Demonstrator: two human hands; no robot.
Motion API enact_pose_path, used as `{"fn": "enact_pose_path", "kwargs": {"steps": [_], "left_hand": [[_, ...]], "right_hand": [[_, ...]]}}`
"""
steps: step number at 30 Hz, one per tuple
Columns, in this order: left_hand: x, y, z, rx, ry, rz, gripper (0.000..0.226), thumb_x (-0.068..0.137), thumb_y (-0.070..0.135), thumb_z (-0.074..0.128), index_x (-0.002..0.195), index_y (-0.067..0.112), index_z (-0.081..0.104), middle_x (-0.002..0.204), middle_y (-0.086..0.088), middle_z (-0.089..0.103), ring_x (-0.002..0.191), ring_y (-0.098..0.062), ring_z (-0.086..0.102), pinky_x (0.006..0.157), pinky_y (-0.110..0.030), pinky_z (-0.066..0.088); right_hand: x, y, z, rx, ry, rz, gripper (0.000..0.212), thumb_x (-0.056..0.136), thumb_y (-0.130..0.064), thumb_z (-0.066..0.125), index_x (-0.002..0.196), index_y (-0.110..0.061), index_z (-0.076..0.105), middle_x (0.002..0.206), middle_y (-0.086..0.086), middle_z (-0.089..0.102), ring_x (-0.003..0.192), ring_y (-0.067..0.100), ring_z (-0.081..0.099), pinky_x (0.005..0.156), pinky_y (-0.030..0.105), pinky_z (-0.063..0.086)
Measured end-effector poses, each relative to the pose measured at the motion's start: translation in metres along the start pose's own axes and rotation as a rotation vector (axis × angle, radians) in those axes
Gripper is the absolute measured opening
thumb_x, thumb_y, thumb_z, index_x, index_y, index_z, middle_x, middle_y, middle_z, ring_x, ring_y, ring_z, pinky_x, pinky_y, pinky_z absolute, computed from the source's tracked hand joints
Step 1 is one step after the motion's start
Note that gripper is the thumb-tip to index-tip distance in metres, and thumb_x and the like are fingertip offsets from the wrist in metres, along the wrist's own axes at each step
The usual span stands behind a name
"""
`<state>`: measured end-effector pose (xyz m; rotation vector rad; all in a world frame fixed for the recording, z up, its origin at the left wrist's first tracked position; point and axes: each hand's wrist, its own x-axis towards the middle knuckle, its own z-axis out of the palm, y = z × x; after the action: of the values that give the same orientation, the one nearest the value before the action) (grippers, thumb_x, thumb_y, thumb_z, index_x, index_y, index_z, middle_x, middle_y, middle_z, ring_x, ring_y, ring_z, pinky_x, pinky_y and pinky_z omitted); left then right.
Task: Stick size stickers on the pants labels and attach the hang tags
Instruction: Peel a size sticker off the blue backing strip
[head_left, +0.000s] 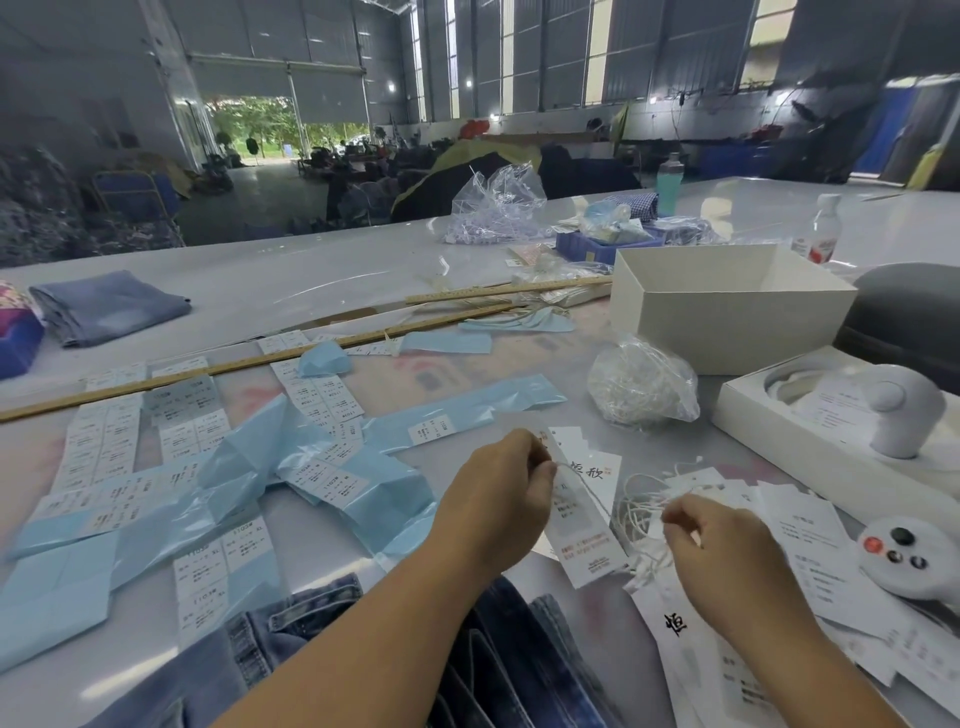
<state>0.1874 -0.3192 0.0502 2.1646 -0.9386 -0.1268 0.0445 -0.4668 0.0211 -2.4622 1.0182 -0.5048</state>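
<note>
Our left hand (498, 499) pinched a thin string (587, 486) against the top of a hang tag (584, 525); our right hand (722, 545) pinched a loose string bundle (636, 514). Jeans (291, 644) lay below our wrists, size stickers (208, 582) left of them.

**Big warehouse hall, dim daylight**

Grey metal walls (322, 31) with tall narrow windows (597, 57). Roller door (260, 124) open at far left, green trees outside. Glossy concrete floor (260, 187). Long white worktable (260, 270) in foreground. Blue crates (732, 158) along right wall. Small wall lamps lit.
</note>
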Motion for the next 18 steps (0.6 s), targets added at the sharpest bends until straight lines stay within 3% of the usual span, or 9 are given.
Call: {"fn": "enact_pose_path", "kwargs": {"steps": [2, 3, 4, 6, 8, 11, 14, 18], "left_hand": [[-0.001, 0.003, 0.001, -0.025, -0.021, 0.008, 0.012, 0.099, 0.036, 0.049, 0.095, 0.026, 0.054, 0.109, 0.006, 0.068, 0.086, -0.017, 0.063, 0.060, -0.033, 0.048], [-0.002, 0.005, 0.001, -0.033, -0.033, 0.016, 0.012, 0.100, 0.036, 0.049, 0.095, 0.025, 0.054, 0.110, 0.006, 0.068, 0.086, -0.018, 0.063, 0.058, -0.030, 0.044], [-0.004, 0.009, 0.001, -0.031, -0.041, 0.027, 0.012, 0.100, 0.035, 0.049, 0.094, 0.025, 0.054, 0.110, 0.006, 0.068, 0.086, -0.018, 0.063, 0.057, -0.028, 0.042], [-0.009, 0.019, -0.006, 0.004, -0.033, 0.072, 0.012, 0.100, 0.034, 0.049, 0.091, 0.026, 0.052, 0.105, 0.008, 0.068, 0.085, -0.018, 0.062, 0.056, -0.027, 0.045], [-0.017, 0.034, -0.018, 0.037, 0.009, 0.129, 0.012, 0.099, 0.032, 0.050, 0.089, 0.026, 0.051, 0.103, 0.007, 0.068, 0.086, -0.018, 0.062, 0.059, -0.026, 0.051], [-0.037, 0.058, -0.039, 0.109, 0.020, 0.236, 0.012, 0.099, 0.032, 0.051, 0.088, 0.027, 0.048, 0.104, 0.003, 0.068, 0.084, -0.018, 0.060, 0.061, -0.024, 0.050], [-0.068, 0.074, -0.060, 0.289, 0.013, 0.362, 0.011, 0.100, 0.034, 0.048, 0.091, 0.028, 0.046, 0.102, 0.000, 0.068, 0.076, -0.016, 0.053, 0.059, -0.023, 0.040], [-0.119, 0.078, -0.089, 0.396, 0.064, 0.415, 0.011, 0.101, 0.032, 0.046, 0.099, 0.023, 0.053, 0.099, 0.000, 0.067, 0.074, -0.019, 0.053, 0.063, -0.030, 0.044]], "right_hand": [[-0.003, -0.001, -0.002, -0.276, -0.056, -0.015, 0.018, 0.094, -0.031, 0.055, 0.104, -0.035, 0.069, 0.122, -0.011, 0.061, 0.118, 0.021, 0.048, 0.095, 0.037, 0.039], [-0.003, -0.002, -0.005, -0.273, -0.046, -0.017, 0.020, 0.094, -0.033, 0.056, 0.107, -0.035, 0.070, 0.128, -0.011, 0.058, 0.120, 0.020, 0.046, 0.096, 0.037, 0.039], [-0.004, -0.004, -0.009, -0.190, -0.025, -0.025, 0.017, 0.094, -0.032, 0.057, 0.103, -0.032, 0.072, 0.123, -0.010, 0.062, 0.114, 0.019, 0.051, 0.094, 0.037, 0.042], [-0.007, -0.011, -0.024, 0.218, -0.033, 0.000, 0.024, 0.095, -0.033, 0.058, 0.081, -0.022, 0.074, 0.090, -0.001, 0.073, 0.082, 0.017, 0.063, 0.075, 0.038, 0.050], [-0.013, -0.026, -0.042, 0.578, -0.226, 0.116, 0.046, 0.099, -0.040, 0.049, 0.074, -0.011, 0.074, 0.072, 0.006, 0.073, 0.059, 0.016, 0.061, 0.061, 0.038, 0.048], [-0.027, -0.050, -0.061, 0.791, -0.410, 0.166, 0.060, 0.100, -0.047, 0.040, 0.077, -0.003, 0.074, 0.075, 0.012, 0.073, 0.060, 0.019, 0.062, 0.062, 0.035, 0.046], [-0.044, -0.074, -0.067, 0.909, -0.367, 0.127, 0.049, 0.099, -0.039, 0.046, 0.076, -0.007, 0.075, 0.076, 0.013, 0.073, 0.063, 0.023, 0.067, 0.063, 0.038, 0.052], [-0.067, -0.109, -0.068, 1.220, -0.474, 0.059, 0.031, 0.096, -0.014, 0.050, 0.084, -0.007, 0.077, 0.086, 0.016, 0.074, 0.069, 0.022, 0.069, 0.064, 0.036, 0.053]]}}
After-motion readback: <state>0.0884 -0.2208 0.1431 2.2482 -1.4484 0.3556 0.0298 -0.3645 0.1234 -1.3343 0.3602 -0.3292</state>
